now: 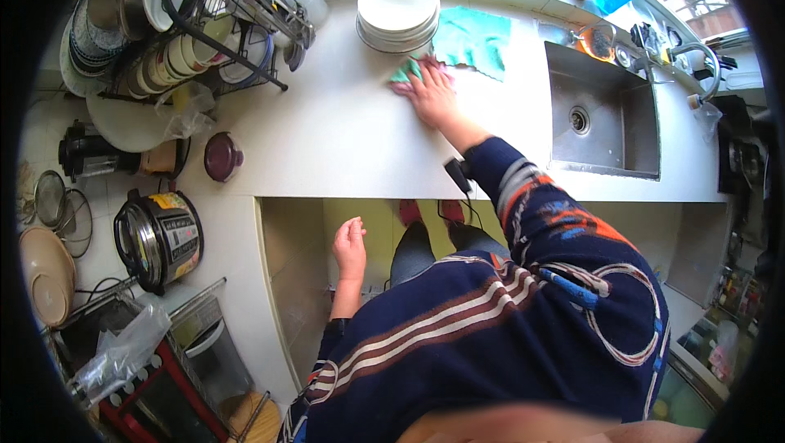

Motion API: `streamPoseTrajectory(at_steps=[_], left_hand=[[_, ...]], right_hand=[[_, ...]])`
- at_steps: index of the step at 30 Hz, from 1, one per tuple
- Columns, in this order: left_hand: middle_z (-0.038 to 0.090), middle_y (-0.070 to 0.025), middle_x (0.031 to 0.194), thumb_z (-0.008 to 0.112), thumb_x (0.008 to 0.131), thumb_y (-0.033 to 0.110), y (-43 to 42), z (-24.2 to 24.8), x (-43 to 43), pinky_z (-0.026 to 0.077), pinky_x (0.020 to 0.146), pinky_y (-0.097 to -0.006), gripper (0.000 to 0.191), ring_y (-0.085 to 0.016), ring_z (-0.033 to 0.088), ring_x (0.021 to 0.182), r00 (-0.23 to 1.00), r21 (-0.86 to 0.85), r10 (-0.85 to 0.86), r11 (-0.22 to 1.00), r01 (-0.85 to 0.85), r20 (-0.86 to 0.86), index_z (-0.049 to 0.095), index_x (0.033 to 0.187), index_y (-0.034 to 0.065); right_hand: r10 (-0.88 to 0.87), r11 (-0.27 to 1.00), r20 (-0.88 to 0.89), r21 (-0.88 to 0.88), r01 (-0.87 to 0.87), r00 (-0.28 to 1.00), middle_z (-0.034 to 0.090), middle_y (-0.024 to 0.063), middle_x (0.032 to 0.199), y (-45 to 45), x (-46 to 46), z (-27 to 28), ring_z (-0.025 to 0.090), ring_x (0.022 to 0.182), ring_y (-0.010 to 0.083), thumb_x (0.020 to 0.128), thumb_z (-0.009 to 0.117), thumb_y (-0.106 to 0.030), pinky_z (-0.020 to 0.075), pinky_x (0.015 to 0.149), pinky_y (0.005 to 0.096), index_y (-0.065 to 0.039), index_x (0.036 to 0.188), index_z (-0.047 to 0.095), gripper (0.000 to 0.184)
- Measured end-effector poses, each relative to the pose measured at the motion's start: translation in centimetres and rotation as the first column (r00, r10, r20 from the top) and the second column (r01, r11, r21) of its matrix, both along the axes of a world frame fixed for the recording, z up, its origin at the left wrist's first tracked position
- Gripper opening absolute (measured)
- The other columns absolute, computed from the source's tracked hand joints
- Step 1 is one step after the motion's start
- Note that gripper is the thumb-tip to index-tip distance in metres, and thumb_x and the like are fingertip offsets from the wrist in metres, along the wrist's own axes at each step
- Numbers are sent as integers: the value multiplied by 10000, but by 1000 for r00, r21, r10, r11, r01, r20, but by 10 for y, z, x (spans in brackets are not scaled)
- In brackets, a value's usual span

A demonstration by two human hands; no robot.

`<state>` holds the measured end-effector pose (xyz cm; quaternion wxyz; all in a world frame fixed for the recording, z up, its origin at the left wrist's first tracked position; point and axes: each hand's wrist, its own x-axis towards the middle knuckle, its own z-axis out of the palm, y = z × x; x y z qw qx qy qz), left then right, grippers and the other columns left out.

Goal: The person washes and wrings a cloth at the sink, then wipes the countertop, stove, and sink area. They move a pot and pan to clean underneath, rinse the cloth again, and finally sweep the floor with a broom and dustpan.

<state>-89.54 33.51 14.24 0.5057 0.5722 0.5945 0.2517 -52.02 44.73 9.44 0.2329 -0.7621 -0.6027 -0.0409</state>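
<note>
My right hand (434, 96) presses a crumpled pink and green cloth (402, 78) flat on the white countertop (343, 142); the hand is slightly blurred. Just beyond it stands a stack of white plates (397, 4). A turquoise cloth (475, 41) lies spread beside the stack, its near-left corner close to my fingers. My left hand (350, 250) hangs in front of the counter's edge with its fingers loosely curled together. Nothing shows in it, and it touches nothing.
A wire dish rack (227, 44) with bowls and utensils stands at left, near a purple lidded container (222, 156) and an electric pressure cooker (160, 239). A steel sink (604, 130) is set into the counter at right, with a faucet (711, 69) beyond.
</note>
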Motion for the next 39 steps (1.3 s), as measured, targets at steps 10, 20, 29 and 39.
streamPoseTrajectory(at_steps=[10,20,29,39], left_hand=[[688,-111,928,578,986,232,99,-12,25,524,744,-300,279,-185,662,771,984,53,-166,985,163,65,668,1054,-23],[654,-119,979,680,882,187,131,21,194,516,789,-357,215,-260,633,873,836,436,-529,725,533,-145,681,1032,32],[639,-86,1102,755,785,323,151,-7,403,471,891,-486,375,-325,587,1044,731,646,-449,358,674,-514,666,1102,143],[696,-141,972,646,848,252,153,1,490,513,819,-372,298,-286,668,886,796,412,-562,686,600,-224,687,1062,49]], right_hand=[[-815,475,-495,-274,836,300,688,206,1032,-242,153,24,632,970,380,967,489,-233,481,873,466,-95,1026,716,272],[56,998,25,-30,-55,998,577,165,1177,-163,28,25,564,1100,335,906,576,-214,481,901,467,-136,1120,633,235],[-189,965,-4,-189,185,982,399,152,1508,-172,109,12,325,1418,338,932,556,-412,184,1156,537,-209,1406,516,517],[53,969,-89,-235,-73,995,387,202,1504,-223,107,8,303,1436,364,898,596,-240,229,1145,554,-116,1393,518,516]])
